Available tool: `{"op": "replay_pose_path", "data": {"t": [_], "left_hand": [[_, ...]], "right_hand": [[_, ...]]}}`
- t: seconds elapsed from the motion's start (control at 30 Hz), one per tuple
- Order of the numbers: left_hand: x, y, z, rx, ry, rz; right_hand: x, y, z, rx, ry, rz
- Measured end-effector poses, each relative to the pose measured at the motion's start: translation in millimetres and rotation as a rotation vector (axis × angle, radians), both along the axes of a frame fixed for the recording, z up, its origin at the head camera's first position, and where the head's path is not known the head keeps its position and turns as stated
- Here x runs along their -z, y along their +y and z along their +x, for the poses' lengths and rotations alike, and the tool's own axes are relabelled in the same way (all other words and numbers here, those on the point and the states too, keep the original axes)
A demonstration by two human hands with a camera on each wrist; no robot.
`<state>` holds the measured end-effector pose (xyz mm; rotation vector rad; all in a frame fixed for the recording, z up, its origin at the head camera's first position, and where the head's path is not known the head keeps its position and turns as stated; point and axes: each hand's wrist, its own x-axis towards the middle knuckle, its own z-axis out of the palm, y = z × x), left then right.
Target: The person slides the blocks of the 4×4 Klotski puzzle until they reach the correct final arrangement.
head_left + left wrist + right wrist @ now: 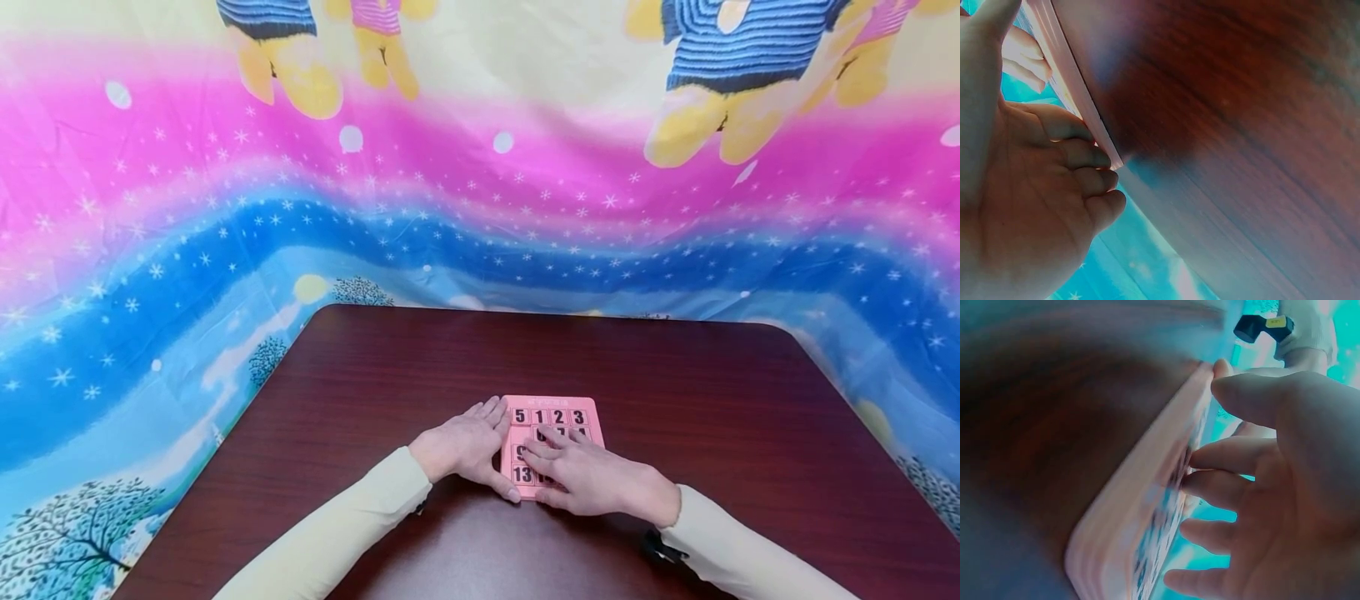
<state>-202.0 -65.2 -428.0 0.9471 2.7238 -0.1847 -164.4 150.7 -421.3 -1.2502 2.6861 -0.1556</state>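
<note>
A pink number slide puzzle (pixel 551 402) lies flat on the table, its top row showing 5, 1, 2 and 3. At the left of the second row is a bare slot, with tiles 9 and 13 below. My left hand (pixel 468 442) rests along the puzzle's left edge, fingers extended and thumb at the near-left corner. In the left wrist view its fingertips touch the puzzle's side (pixel 1075 75). Over the tiles lies my right hand (pixel 588 473), fingertips on the middle rows and thumb by the near edge. It hides several tiles on the right.
The dark reddish-brown wooden table (pixel 420 358) extends around the puzzle on all sides. A colourful printed cloth (pixel 480 183) hangs behind and beside it. Both forearms wear pale sleeves, and a black device (pixel 663 547) sits at the right cuff.
</note>
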Motion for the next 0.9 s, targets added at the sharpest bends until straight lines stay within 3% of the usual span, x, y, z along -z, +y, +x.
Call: {"op": "replay_pose_path", "data": {"t": [0.2,0.57,0.9], "left_hand": [[0.3,-0.4,-0.1,0.012,-0.001,0.001],[-0.6,-0.2,-1.3,-0.003,-0.012,-0.014],[1.1,-0.2,-2.0,-0.001,-0.01,-0.012]], "right_hand": [[-1.9,-2.0,-13.1,0.05,-0.054,-0.004],[2.5,-5.9,-39.9,0.145,-0.078,0.034],[4.8,-7.8,-46.9,0.147,-0.066,0.064]]}}
